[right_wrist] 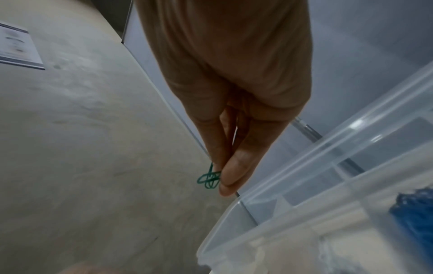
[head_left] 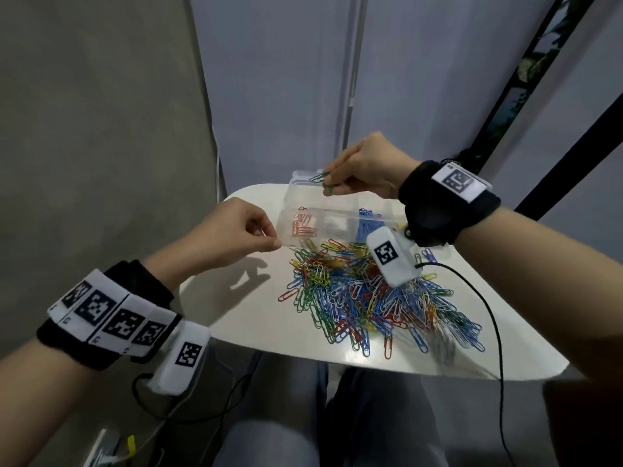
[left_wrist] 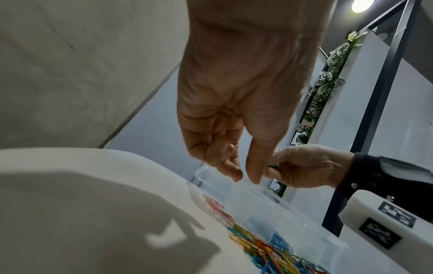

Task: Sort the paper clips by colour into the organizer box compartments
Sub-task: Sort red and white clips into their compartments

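Green paper clips (head_left: 318, 178), a couple of them, pinched between thumb and fingertips of the right hand (head_left: 362, 170), held over the far-left corner of the clear organizer box (head_left: 286, 210). Judged: very light, thin coated wire, springy but stiff enough, slick, and prone to hooking onto each other; best taken by a fingertip pinch across the loop, flat side on.

Left hand (head_left: 229, 237): fingers curled, thumb and forefinger tips close together at the box's near-left edge. Whether this grip has hold of the box rim or a clip, cannot tell.

Box on the white surface (head_left: 236, 318): orange-red clips (head_left: 303, 225) in the near-left compartment, blue clips (head_left: 367, 222) in the near-right. Mixed pile of clips (head_left: 367, 298) lies just in front of the box, most still unsorted.

Views: right wrist shows the green clips (right_wrist: 209, 179) crossed and sticking out past the thumb tip, and the far compartments looking empty. Left wrist shows the left hand's fingertips (left_wrist: 236, 175) apart above the box rim. Only the head view shows the full pile.
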Demonstrator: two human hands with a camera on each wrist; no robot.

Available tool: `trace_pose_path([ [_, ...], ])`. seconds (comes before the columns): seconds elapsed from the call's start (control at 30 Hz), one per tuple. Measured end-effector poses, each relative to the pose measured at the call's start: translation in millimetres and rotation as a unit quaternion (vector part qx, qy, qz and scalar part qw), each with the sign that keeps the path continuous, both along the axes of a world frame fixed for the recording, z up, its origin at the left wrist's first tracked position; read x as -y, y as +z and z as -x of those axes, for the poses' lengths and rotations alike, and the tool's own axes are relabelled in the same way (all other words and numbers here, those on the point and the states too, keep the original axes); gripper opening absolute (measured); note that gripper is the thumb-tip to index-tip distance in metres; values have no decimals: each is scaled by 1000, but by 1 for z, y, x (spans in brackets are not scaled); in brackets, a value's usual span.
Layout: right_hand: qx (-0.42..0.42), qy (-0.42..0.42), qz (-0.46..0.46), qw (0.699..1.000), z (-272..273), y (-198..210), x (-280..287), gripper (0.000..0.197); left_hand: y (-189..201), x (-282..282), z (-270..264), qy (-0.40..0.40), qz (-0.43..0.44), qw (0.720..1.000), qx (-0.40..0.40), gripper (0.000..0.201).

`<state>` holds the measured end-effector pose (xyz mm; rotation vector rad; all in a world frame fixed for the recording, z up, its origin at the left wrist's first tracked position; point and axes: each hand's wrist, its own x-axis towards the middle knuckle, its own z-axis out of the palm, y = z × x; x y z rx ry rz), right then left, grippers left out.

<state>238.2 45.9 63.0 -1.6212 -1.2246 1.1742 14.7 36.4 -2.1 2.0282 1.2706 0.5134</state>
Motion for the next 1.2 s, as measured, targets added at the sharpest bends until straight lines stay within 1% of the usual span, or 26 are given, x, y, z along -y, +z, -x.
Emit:
trace_pose_path([
  [0.07,2,-11,2,1000,-11,0,3,6,-2,-2,3,1,-4,1000,6,10],
  [0.23,24,-53,4,998,-57,-1,24,7,-2,-4,-11,-20,-30,999,21,9],
  [0.37,113,-122,-14,986,-106,1,44,10,-2,-6,-33,-21,-67,996,59,9],
  [0.47,209,-154,-15,966,-133,1,53,12,-3,-15,-48,33,-107,989,101,20],
  [0.5,238,-158,-12,958,-138,-1,54,12,-3,-19,-51,54,-126,986,95,26],
  [0.57,279,-160,-5,947,-141,-6,54,11,-3,-26,-54,85,-149,984,57,40],
  [0.63,287,-155,-1,945,-140,-10,54,14,-5,-31,-54,95,-140,985,18,51],
  [0.73,287,-151,-5,946,-141,-11,54,19,-8,-34,-52,93,-103,990,-9,55],
  [0.83,277,-151,-44,948,-142,-4,59,17,-8,-33,-50,94,-90,991,-17,53],
  [0.9,261,-129,-73,954,-136,0,68,14,-6,-31,-50,87,-90,992,-23,52],
  [0.93,264,-103,-76,956,-132,1,74,12,-5,-31,-50,84,-89,992,-23,51],
  [0.97,273,-67,-66,957,-127,1,80,10,-4,-30,-51,83,-85,993,-21,51],
  [1.03,304,24,-11,952,-119,-4,94,11,-2,-27,-52,77,-82,993,-23,46],
  [1.1,341,109,66,931,-117,-15,106,17,-2,-25,-52,69,-81,994,-24,38],
  [1.13,359,136,102,917,-117,-21,112,20,-2,-24,-52,66,-79,994,-20,37],
  [1.2,387,149,148,898,-119,-33,122,24,-1,-21,-53,64,-78,995,-19,36],
])
